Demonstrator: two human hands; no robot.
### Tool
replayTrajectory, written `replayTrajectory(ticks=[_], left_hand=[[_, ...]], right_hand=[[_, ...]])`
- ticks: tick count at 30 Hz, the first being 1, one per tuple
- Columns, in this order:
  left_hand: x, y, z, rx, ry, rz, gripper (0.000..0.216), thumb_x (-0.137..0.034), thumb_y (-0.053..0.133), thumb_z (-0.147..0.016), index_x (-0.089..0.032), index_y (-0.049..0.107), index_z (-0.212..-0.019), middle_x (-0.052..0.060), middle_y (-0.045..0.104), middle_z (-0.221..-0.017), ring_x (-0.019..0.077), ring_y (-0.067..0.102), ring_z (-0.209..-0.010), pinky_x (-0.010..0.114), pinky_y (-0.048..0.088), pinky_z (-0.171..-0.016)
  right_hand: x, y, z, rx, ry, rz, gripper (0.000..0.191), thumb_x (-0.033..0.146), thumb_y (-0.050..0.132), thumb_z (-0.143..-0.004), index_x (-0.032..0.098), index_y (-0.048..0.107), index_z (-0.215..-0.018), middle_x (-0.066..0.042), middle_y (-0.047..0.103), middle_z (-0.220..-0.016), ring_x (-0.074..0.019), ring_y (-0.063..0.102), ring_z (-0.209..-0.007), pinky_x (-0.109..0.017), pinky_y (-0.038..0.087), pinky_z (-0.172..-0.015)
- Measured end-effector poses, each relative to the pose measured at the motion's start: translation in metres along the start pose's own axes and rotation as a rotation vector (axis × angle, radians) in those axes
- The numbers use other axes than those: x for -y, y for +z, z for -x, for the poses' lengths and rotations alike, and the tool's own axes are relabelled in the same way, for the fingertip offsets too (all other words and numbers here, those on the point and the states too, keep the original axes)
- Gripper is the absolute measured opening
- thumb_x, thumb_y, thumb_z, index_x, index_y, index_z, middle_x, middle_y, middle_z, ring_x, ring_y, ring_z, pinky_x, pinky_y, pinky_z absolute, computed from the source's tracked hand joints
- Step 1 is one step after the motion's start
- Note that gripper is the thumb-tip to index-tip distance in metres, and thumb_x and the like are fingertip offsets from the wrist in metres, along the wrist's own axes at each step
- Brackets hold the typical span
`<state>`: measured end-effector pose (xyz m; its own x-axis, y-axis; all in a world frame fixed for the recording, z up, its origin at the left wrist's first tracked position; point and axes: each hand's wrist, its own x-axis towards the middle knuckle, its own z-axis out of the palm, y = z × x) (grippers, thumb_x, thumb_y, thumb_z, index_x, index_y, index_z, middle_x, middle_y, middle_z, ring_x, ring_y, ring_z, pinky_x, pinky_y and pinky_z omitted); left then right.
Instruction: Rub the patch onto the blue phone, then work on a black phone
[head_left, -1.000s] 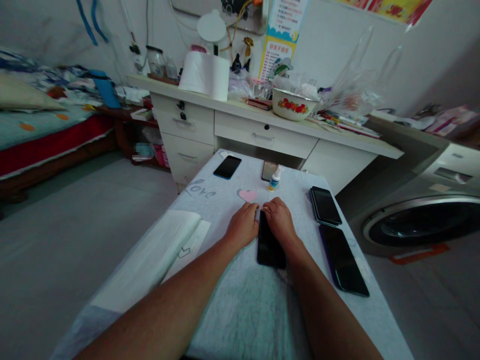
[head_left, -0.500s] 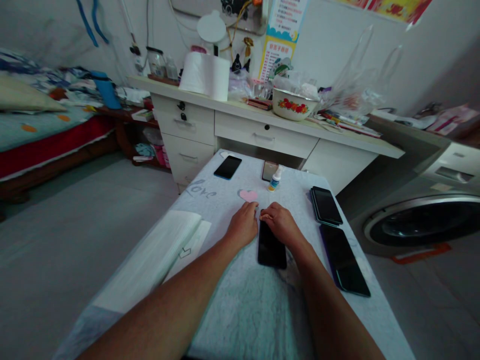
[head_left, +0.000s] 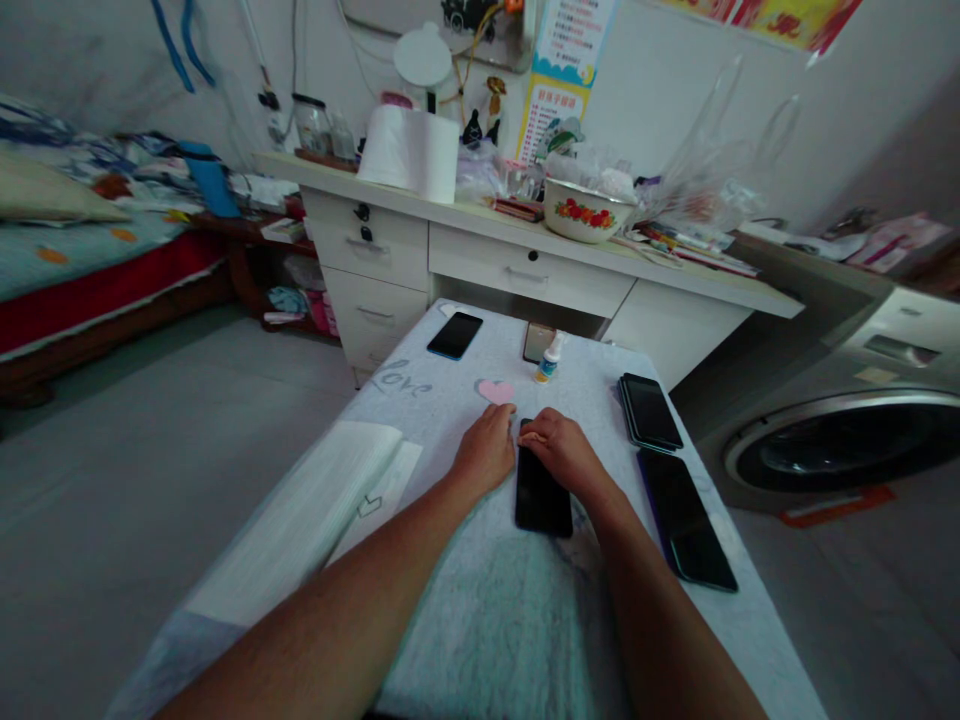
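A black smartphone [head_left: 543, 498] lies flat on the cloth-covered table, screen up. Over its far end my right hand [head_left: 559, 445] is bent, fingers pressed together low at the glass; what they pinch, if anything, is too small to name. Just left of the phone, my left hand [head_left: 486, 445] rests with its fingers curled together, a narrow gap from the phone's edge; anything inside them is hidden. Beyond the hands stands a small spray bottle [head_left: 549, 360] with a white top and blue label. A pink heart [head_left: 495, 391] shows on the cloth near my left fingertips.
Another phone [head_left: 455, 335] lies at the far left, and one [head_left: 538, 341] behind the bottle. Stacked phones [head_left: 651, 411] and a larger dark device [head_left: 688, 520] line the right edge. A folded white cloth or paper [head_left: 300, 520] covers the left side. A washing machine [head_left: 847, 440] stands right.
Hands and phone stay almost where they were. The whole view has shifted very slightly.
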<state>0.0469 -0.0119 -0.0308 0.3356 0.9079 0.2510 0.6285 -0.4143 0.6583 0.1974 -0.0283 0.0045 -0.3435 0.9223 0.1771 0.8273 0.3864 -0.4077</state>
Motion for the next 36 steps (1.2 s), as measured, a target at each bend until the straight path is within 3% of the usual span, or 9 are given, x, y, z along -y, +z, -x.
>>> replayTrajectory(ticks=[9, 20, 36], left_hand=[[0.002, 0.002, 0.0, -0.012, 0.024, -0.005, 0.042, -0.001, 0.044, -0.078, -0.016, 0.048, -0.116, 0.008, 0.057, -0.111, 0.0177, 0.056, -0.105, 0.03, 0.044, -0.094], [0.001, 0.001, 0.001, -0.003, 0.029, -0.004, 0.042, -0.004, 0.049, -0.075, -0.016, 0.05, -0.115, 0.009, 0.056, -0.112, 0.0187, 0.055, -0.105, 0.03, 0.044, -0.092], [-0.003, -0.002, 0.002, 0.009, 0.004, 0.005, 0.043, -0.002, 0.048, -0.075, -0.017, 0.05, -0.115, 0.008, 0.057, -0.111, 0.0183, 0.055, -0.105, 0.031, 0.043, -0.094]], right_hand=[[-0.006, 0.01, -0.009, -0.173, 0.18, 0.161, 0.02, 0.023, 0.053, -0.09, 0.018, 0.072, -0.085, -0.005, 0.058, -0.081, -0.0134, 0.054, -0.076, -0.023, 0.037, -0.074], [-0.023, -0.002, 0.007, -0.233, 0.374, 0.252, 0.024, 0.021, 0.051, -0.088, 0.016, 0.074, -0.087, -0.007, 0.061, -0.08, -0.0153, 0.054, -0.075, -0.024, 0.035, -0.07], [-0.012, 0.0, 0.022, -0.278, 0.358, 0.205, 0.025, 0.018, 0.049, -0.088, 0.016, 0.074, -0.086, -0.007, 0.061, -0.081, -0.0148, 0.056, -0.075, -0.023, 0.037, -0.072]])
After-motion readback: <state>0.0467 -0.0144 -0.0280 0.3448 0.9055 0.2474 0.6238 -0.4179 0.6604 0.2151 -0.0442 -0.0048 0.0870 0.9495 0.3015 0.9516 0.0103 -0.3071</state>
